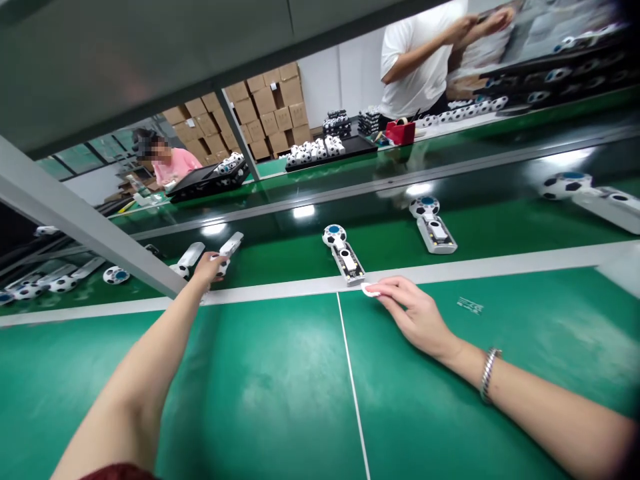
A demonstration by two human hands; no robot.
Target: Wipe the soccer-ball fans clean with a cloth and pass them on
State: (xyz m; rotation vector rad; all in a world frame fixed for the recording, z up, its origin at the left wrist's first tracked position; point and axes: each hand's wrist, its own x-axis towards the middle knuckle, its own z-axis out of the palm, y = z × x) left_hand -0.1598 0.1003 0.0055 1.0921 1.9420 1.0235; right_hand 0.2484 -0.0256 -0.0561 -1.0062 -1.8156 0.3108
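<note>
My left hand (209, 268) reaches across to the green belt, its fingers closed around the ball end of a white-handled device with a football pattern (231, 245). The fingers cover much of that ball. Between thumb and fingertips, my right hand (417, 313) pinches a small flat white piece (369, 291) over the pale rail. Just beyond it lies an opened football-headed device (346, 259), its circuit board and a white block showing in the handle. Another opened device (434, 230) rests farther right on the belt.
A pale metal rail (280, 291) divides the green worktop (270, 373) from the belt. A slanted grey post (95, 227) stands at the left, beside several more devices (63, 283). Another device (595, 193) is at the right. Two people (417, 63) work across the line.
</note>
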